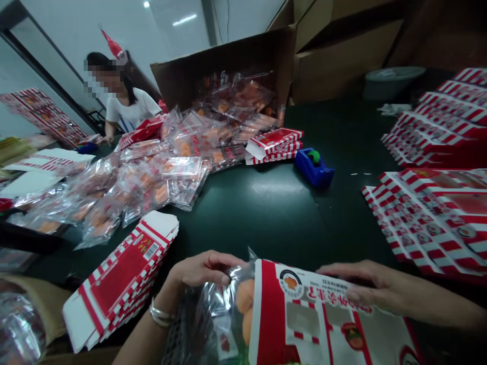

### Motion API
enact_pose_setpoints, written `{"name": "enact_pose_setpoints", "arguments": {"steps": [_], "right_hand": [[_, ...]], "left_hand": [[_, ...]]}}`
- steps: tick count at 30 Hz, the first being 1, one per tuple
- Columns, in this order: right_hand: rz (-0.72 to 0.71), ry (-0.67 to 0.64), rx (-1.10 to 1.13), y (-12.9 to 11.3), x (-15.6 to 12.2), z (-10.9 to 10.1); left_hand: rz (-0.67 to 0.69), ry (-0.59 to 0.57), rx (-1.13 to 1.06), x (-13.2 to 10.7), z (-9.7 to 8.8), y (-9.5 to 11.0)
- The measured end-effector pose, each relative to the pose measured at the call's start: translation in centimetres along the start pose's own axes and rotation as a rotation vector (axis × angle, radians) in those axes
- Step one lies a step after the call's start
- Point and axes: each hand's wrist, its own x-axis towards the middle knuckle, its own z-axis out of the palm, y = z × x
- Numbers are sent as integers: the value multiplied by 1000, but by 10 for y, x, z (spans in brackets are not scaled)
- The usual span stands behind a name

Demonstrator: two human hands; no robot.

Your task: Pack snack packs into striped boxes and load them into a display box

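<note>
My box (331, 314) lies close at 12 o'clock, bag (222, 317) at its 9. Tape dispenser (315, 171) at 1, bag pile (163, 175) at 11, before and in carton (243, 56). Box stack (119, 276) at 10.

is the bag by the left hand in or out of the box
At least partly out: the bag shows beyond the box; the rest is hidden.

Glossy plstc bag (224, 299), smooth cardbd box (324, 327)

The front carton (325, 324) is red and white; the bagged pieces (246, 299) are orange. Right-hand stacked cartons (429, 223) bear red-and-white stripes. The tape dispenser (317, 173) is blue, its roll (314, 156) green. The tabletop (262, 215) is dark green.
</note>
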Motion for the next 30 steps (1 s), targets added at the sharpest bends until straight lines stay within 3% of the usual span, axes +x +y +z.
{"name": "enact_pose_setpoints", "arguments": {"steps": [6,9,11,12,14,16,18,20,22,24,26,30], "right_hand": [[133,125,-134,25,-16,3],[120,103,-179,12,-11,0],[72,32,-184,0,-3,-2],[50,4,-165,-3,3,-3],[22,-7,-97,-3,12,-4],[6,22,-39,6,19,-4],[-10,38,-21,15,21,-3],[-19,43,-35,19,20,-2],[-27,47,-70,14,19,-1],[-54,51,-107,5,21,1],[-99,54,-144,-6,26,2],[-183,38,-261,-19,47,-4]], "left_hand": [[-46,-261,301,18,9,46],[-6,-367,466,50,17,57],[-10,-359,517,69,17,54],[-24,-288,542,74,14,50],[-39,9,638,69,3,37],[-26,398,780,47,-10,21],[-117,616,833,17,-17,6],[-217,598,645,-6,-15,-5],[-239,457,285,-10,-2,-11],[-197,334,-51,5,17,-12],[-165,300,-254,32,33,-10],[-192,414,-443,74,46,-4]]}}
